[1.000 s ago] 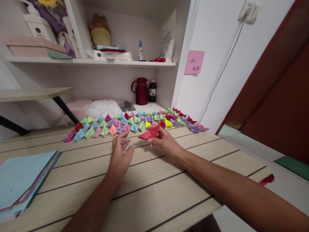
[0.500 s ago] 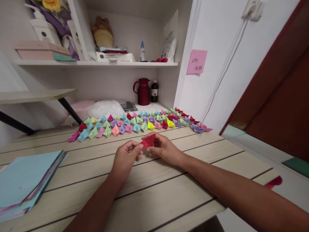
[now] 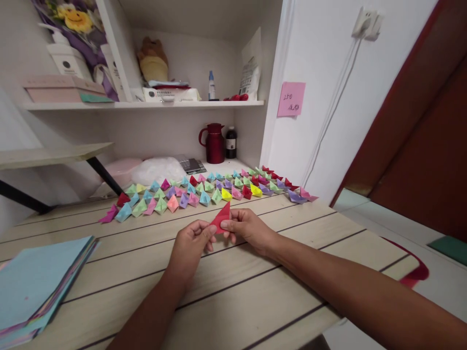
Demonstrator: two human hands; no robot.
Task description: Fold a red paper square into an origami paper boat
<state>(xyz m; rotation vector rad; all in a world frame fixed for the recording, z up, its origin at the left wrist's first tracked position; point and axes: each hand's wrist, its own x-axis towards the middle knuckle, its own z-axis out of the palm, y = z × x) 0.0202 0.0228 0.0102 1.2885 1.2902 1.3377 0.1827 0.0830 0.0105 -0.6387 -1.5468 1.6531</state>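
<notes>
The red folded paper (image 3: 221, 220) is now pinched between both hands above the wooden table (image 3: 255, 291); one second ago only the right hand (image 3: 248, 229) held it, lying flat. Its tip now points up (long axis nearly upright). The left hand (image 3: 189, 243) grips its lower edge. The pink note (image 3: 291, 98) reads "250".

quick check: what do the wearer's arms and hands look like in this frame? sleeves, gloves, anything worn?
Both arms are bare from the frame edge to the fingertips: no sleeves show, no gloves. The left hand and right hand carry no visible rings, and neither wrist shows a watch, band or strap. No cables, markers or tags appear on either forearm. Nails look short and plain, though small in this view.
</notes>
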